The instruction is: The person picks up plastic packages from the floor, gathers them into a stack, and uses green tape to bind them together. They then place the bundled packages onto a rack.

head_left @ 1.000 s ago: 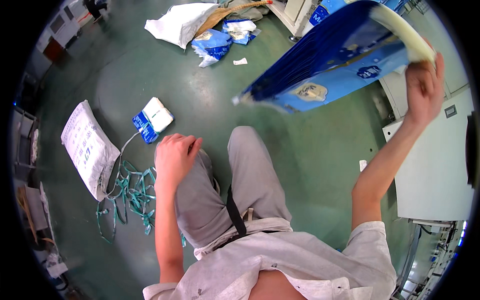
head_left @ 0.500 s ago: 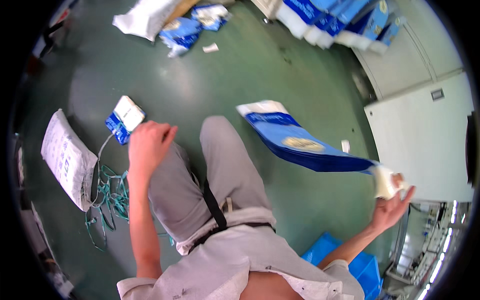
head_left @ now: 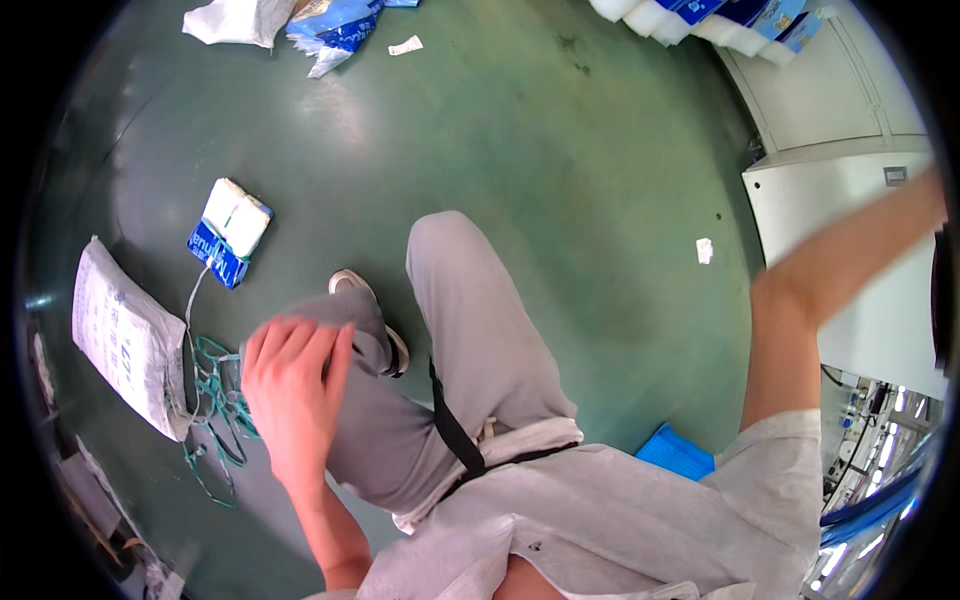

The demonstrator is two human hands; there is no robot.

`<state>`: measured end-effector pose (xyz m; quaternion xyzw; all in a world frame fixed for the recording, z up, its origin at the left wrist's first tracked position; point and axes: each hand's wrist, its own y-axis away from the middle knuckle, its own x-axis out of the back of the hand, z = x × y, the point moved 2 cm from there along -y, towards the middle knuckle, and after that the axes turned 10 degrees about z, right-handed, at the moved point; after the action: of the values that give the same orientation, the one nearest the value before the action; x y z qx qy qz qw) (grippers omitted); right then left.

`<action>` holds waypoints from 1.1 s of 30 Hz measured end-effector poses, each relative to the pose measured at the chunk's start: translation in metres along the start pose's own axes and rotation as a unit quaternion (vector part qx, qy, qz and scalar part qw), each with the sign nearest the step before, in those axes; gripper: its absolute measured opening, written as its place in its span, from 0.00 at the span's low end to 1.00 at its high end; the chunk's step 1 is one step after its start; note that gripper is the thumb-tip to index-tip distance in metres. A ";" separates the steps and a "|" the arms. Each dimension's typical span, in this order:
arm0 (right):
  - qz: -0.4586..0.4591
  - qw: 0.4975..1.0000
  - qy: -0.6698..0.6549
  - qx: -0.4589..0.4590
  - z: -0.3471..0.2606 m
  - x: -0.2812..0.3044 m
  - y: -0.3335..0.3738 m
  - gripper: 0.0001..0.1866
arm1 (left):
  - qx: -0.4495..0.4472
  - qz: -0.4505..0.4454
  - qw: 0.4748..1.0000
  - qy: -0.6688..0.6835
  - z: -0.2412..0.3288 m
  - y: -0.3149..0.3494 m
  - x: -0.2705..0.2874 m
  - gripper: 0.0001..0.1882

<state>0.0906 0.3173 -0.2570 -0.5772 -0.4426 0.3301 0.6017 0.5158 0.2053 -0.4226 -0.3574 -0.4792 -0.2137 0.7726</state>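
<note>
My left hand (head_left: 298, 385) hovers over my left thigh, its back toward me. Its fingers are loosely bent, the thumb stands apart, and nothing shows in it. My right arm (head_left: 790, 300) stretches out past a white cabinet (head_left: 860, 250) to the right rim, where the picture cuts off the hand. What it holds, if anything, is hidden. On the floor to the left lies a tied bundle of blue and white bags (head_left: 232, 230). Beside it rests a full white sack (head_left: 130, 340), with tangled green cord (head_left: 215, 390) nearer to me.
Blue and white packages (head_left: 720, 25) are piled at the far right. Crumpled blue wrapping (head_left: 335, 35) and a white sack (head_left: 235, 22) lie far left. Paper scraps (head_left: 705, 250) dot the green floor. Blue material (head_left: 678, 453) sits by my right side; blue strips (head_left: 870, 510) show at the right rim.
My right hand, which held a flat stack of blue and white bags, has swung out of view on the right. My left hand has come nearer to me; the view has shifted.
</note>
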 end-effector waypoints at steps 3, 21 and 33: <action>-0.166 0.984 -0.001 0.067 -0.052 -0.128 0.154 0.19 | 0.004 -0.012 1.000 -0.024 -0.005 0.013 0.003 0.05; -0.964 0.256 0.026 -0.067 0.004 0.280 0.522 0.27 | 0.043 -0.100 0.992 0.056 -0.010 0.021 0.024 0.06; -0.943 0.300 0.018 -0.143 -0.080 0.178 0.275 0.22 | 0.086 -0.251 0.946 0.189 -0.070 -0.050 -0.010 0.09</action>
<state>0.2649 0.4786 -0.4971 0.1525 -0.7134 -0.5419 0.4174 0.5185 0.1194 -0.4340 -0.1111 -0.4149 -0.4222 0.7983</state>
